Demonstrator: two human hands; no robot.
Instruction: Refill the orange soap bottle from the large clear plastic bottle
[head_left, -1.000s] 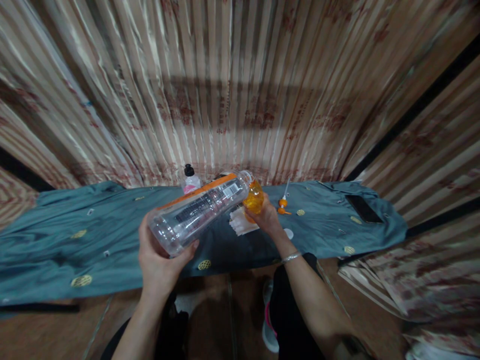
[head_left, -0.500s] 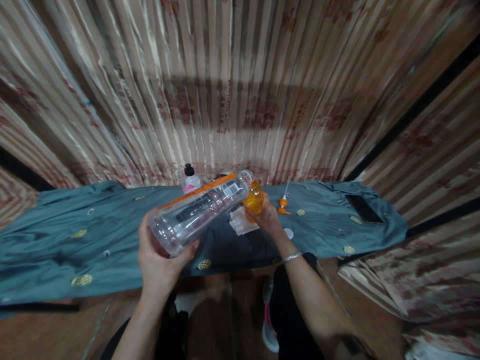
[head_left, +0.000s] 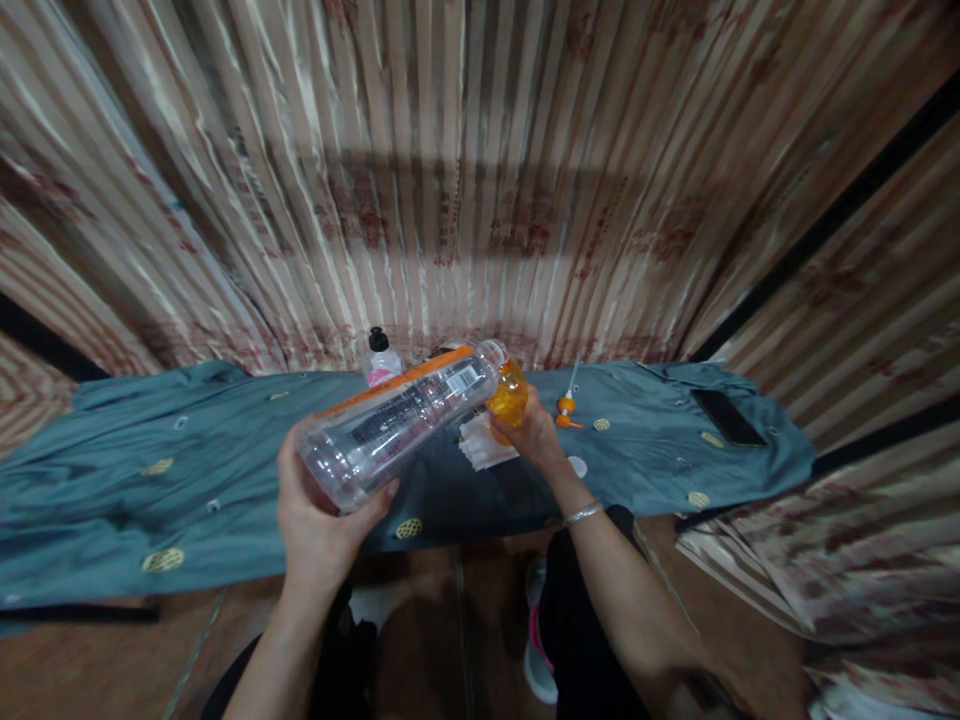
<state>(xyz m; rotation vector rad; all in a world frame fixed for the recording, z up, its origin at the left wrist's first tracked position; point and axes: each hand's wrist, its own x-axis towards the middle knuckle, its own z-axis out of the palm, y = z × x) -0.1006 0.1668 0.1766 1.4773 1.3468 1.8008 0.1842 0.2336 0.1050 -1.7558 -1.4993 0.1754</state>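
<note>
Near its base, my left hand (head_left: 324, 530) grips a large clear plastic bottle (head_left: 405, 420) with an orange-edged label. The bottle is tilted, its mouth end up and to the right, at the top of a small amber bottle (head_left: 510, 395). My right hand (head_left: 536, 432) is wrapped round that amber bottle. Whether the two mouths touch, I cannot tell. Below the bottles lies a crumpled white tissue (head_left: 484, 445). An orange pump top with a clear tube (head_left: 566, 406) rests right of my right hand, and a white round cap (head_left: 577, 467) lies beside my wrist.
A teal patterned cloth (head_left: 247, 450) covers the narrow table. Behind the large bottle stands a clear bottle with a black cap (head_left: 381, 355) and pink at its base. A dark phone (head_left: 726, 418) lies at the right end. Striped curtains (head_left: 450, 180) hang close behind and on both sides.
</note>
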